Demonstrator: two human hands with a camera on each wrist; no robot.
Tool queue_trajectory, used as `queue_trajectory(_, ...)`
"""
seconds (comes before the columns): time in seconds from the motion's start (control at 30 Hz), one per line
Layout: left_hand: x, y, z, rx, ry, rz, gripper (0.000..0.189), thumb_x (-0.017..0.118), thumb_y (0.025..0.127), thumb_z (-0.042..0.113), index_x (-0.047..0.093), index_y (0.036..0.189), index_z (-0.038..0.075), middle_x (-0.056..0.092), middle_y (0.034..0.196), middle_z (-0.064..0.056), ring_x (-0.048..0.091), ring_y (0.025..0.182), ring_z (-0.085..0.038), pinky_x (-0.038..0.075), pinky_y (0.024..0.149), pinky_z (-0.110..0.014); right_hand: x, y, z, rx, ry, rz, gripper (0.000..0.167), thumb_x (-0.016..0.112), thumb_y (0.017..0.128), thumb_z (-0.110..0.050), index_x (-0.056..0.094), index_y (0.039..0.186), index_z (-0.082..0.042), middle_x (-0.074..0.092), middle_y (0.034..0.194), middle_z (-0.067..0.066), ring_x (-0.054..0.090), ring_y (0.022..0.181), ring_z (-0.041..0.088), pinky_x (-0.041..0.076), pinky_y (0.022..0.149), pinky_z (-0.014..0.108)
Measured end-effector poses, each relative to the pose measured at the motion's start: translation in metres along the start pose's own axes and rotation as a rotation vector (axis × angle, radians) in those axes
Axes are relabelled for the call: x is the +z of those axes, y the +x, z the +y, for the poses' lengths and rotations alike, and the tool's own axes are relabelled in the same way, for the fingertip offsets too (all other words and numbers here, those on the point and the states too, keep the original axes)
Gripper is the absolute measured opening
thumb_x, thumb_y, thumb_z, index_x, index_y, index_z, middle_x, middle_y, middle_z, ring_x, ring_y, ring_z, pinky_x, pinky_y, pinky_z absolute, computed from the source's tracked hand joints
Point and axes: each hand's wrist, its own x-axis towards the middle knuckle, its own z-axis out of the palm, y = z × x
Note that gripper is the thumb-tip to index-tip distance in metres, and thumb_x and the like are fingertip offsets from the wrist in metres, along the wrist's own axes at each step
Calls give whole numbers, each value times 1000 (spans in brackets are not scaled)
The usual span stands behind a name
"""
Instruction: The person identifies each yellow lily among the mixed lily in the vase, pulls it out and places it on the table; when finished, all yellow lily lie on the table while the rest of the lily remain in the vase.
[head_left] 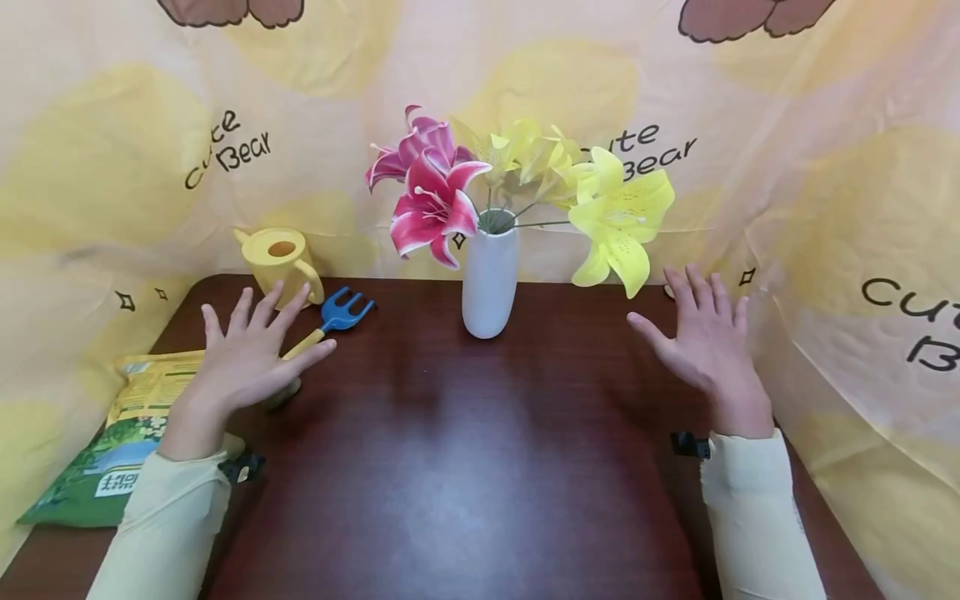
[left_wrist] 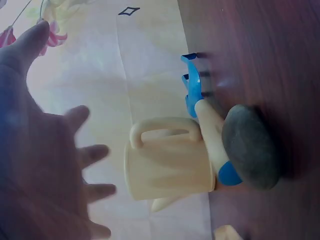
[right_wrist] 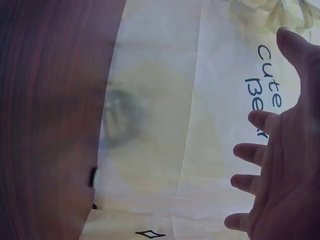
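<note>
My left hand is held over the left of the table, fingers spread and holding nothing. Beyond its fingers stand a yellow watering can and a garden hand fork with blue tines. In the left wrist view, a grey stone lies against the fork's handle; the hand mostly hides it in the head view. My right hand, also spread and holding nothing, hovers at the right. Nearest it is a yellow lily leaning from a white vase, which also holds pink lilies and more yellow ones.
A yellow and green bag lies at the left table edge, partly behind the left forearm. Printed cloth hangs around the dark wooden table. At the table's far edge, a small dark-and-pale object shows in the right wrist view.
</note>
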Motion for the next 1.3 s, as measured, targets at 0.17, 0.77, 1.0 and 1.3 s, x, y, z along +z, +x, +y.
queue_trajectory(0.17, 8, 9, 21, 210, -191, 302, 86, 82, 100, 49, 43, 173, 27, 44, 177, -16, 41, 161, -47, 28, 131, -78, -1, -5, -9, -85, 138, 75, 91, 61, 109, -62, 27, 178, -15, 28, 183, 25, 19, 169, 55, 11, 132, 84)
queue_trajectory(0.77, 107, 146, 148, 288, -1159, -3, 77, 84, 102, 26, 46, 169, 28, 54, 168, -8, 56, 153, -39, 52, 122, -65, 48, 31, -171, -167, 1236, 547, 26, 83, 100, -4, 79, 124, 6, 84, 112, -9, 79, 111, 13, 63, 100, 26)
queue_trajectory(1.0, 113, 149, 155, 299, -1192, 34, 79, 86, 100, 18, 48, 169, 24, 55, 167, -10, 57, 149, -42, 51, 122, -68, 53, 58, -210, -70, 1572, 695, 19, 84, 97, 3, 79, 114, -3, 82, 109, -1, 78, 111, 19, 63, 102, 30)
queue_trajectory(1.3, 117, 146, 163, 307, -1206, 102, 74, 86, 98, 13, 52, 163, 22, 60, 157, -13, 64, 142, -41, 56, 117, -67, 53, 71, -229, 56, 1623, 765, 16, 85, 97, -1, 83, 105, -14, 80, 99, -5, 76, 94, 12, 65, 96, 29)
